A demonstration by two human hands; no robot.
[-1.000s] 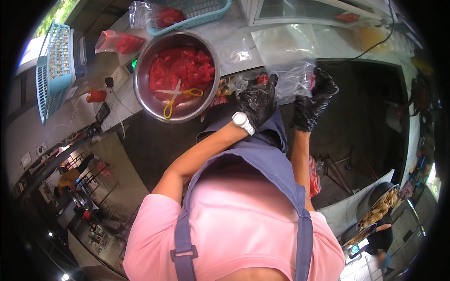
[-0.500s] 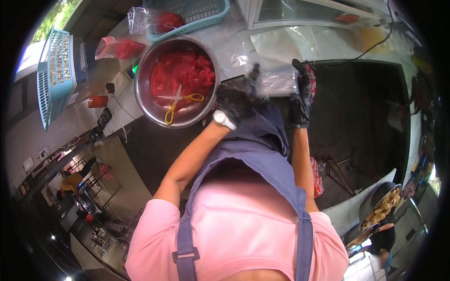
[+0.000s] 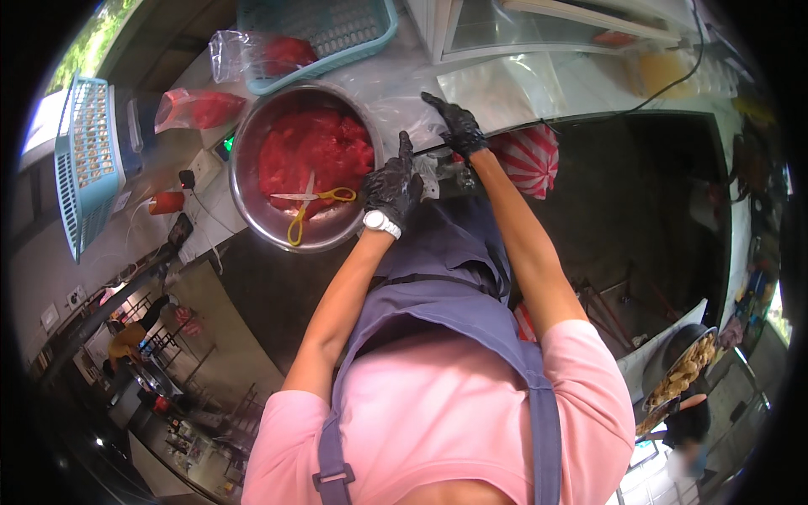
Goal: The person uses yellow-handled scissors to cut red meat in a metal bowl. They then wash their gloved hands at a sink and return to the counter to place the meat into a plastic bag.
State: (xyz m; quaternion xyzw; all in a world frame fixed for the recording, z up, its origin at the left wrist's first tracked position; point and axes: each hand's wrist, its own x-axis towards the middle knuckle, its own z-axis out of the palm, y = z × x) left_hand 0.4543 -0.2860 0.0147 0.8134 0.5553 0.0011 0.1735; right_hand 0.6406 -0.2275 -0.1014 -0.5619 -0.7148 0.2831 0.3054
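Observation:
My left hand (image 3: pixel 393 189), in a black glove with a white watch at the wrist, is at the right rim of a steel bowl (image 3: pixel 241 151). Its thumb points up and the other fingers are curled at a clear plastic bag (image 3: pixel 427 178). My right hand (image 3: pixel 459 130), also black-gloved, grips the same crumpled plastic at the counter edge, thumb stretched out; its fingertips are partly hidden. Wet red meat pieces (image 3: pixel 307 151) lie in the bowl. Opened scissors with yellow handles (image 3: pixel 310 198) rest on the meat.
A light blue basket (image 3: pixel 337 61) stands behind the bowl, beside bags of red meat (image 3: pixel 202 109). Flat clear plastic sheets (image 3: pixel 497 88) lie on the counter. A red-and-white striped bag (image 3: pixel 530 160) hangs by the counter edge. Another person (image 3: pixel 690 421) is at the lower right.
My right hand has moved left and closer to my left hand. The folded plastic between them has come down toward the counter edge. The bowl sits slightly lower and left in view.

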